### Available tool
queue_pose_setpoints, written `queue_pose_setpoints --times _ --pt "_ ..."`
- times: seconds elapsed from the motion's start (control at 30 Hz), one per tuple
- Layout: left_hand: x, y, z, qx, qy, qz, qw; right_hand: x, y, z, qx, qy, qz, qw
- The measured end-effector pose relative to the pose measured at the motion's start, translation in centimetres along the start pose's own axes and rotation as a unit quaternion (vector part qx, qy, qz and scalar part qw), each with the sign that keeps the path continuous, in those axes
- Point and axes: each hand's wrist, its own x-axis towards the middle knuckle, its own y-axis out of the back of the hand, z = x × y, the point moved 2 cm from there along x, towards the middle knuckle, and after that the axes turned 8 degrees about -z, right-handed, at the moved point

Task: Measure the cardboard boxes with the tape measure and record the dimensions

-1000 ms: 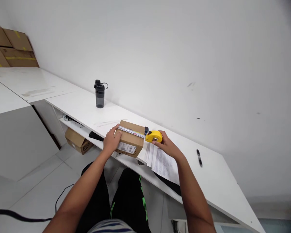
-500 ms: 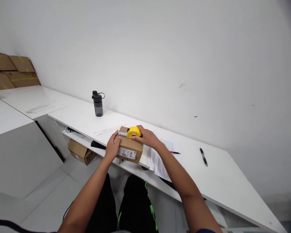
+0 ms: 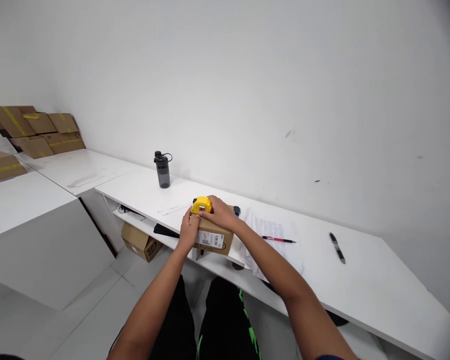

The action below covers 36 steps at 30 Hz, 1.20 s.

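A small brown cardboard box with a white shipping label rests at the front edge of the white desk. My right hand is closed round a yellow tape measure above the box's left end. No blade shows out of its case. My left hand grips the left end of the box, its fingertips right by the tape measure; whether they touch it I cannot tell. Part of the box top is hidden by my right hand.
Printed papers with a red-and-black pen lie right of the box. Farther right is a black marker. A dark bottle stands behind. More boxes are stacked far left; another carton sits below the desk.
The tape measure has moved left along the box to my left hand, and its white blade no longer shows. The view has shifted, bringing more boxes in at left.
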Motion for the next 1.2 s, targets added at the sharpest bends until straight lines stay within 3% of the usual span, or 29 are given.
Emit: queue_pose_setpoints --times 0.17,0.27,0.33,0.43,0.5,0.53,0.57,0.6,0.67,0.73,0.8,0.9,0.97,1.0,1.07,1.13,1.2 --pt "2.8 -0.6 0.1 0.048 0.03 -0.004 0.998 -1.3 0.9 0.3 -0.001 -0.027 0.09 0.996" --pt "3.7 0.1 1.0 0.154 -0.012 0.049 0.987 -5.3 1.0 0.7 0.141 -0.075 0.209 0.965" --pt "2.8 0.2 2.0 0.241 -0.136 0.104 0.955 -8.9 0.3 0.9 0.292 -0.102 0.274 0.91" --pt "-1.2 -1.7 2.8 0.25 -0.302 0.087 0.916 -13.6 -2.2 0.5 0.539 -0.125 0.302 0.777" --pt "-4.6 -4.2 2.5 0.163 -0.297 0.012 0.941 -15.8 -4.3 0.0 0.648 -0.144 0.293 0.688" --pt "-6.3 -5.7 2.2 0.097 -0.258 -0.05 0.96 -16.7 -5.2 -0.1 0.672 -0.153 0.29 0.664" --pt "-7.8 -7.5 1.8 0.028 -0.199 -0.135 0.97 -17.6 -5.9 0.0 0.675 -0.16 0.287 0.66" --pt "-9.0 -9.2 1.5 -0.041 -0.141 -0.21 0.967 -18.4 -6.5 0.3 0.659 -0.166 0.281 0.678" --pt "-10.5 -12.1 1.1 -0.136 -0.05 -0.321 0.936 -20.0 -6.5 1.6 0.578 -0.183 0.249 0.756" --pt "-10.5 -13.9 1.1 -0.149 -0.02 -0.369 0.917 -21.5 -5.0 4.2 0.443 -0.22 0.191 0.848" --pt "-9.4 -15.1 1.1 -0.089 -0.034 -0.368 0.925 -22.6 -2.1 8.0 0.279 -0.283 0.138 0.907" --pt "-7.4 -17.0 0.9 0.044 -0.083 -0.345 0.934 -23.2 3.0 14.6 0.052 -0.414 0.13 0.9" --pt "-6.0 -18.5 0.6 0.135 -0.125 -0.348 0.919 -22.6 5.2 18.2 -0.095 -0.449 0.021 0.888" --pt "-5.3 -19.3 0.5 0.179 -0.146 -0.354 0.906 -22.2 5.7 19.4 -0.135 -0.432 -0.038 0.891" --pt "-4.2 -20.6 0.0 0.245 -0.178 -0.367 0.879 -21.5 6.1 20.9 -0.171 -0.403 -0.095 0.894" --pt "-3.2 -21.4 -0.7 0.272 -0.185 -0.373 0.868 -21.2 6.0 21.5 -0.181 -0.388 -0.095 0.899" --pt "-2.5 -21.7 -1.6 0.267 -0.167 -0.363 0.877 -21.3 5.4 21.6 -0.185 -0.381 -0.088 0.902"
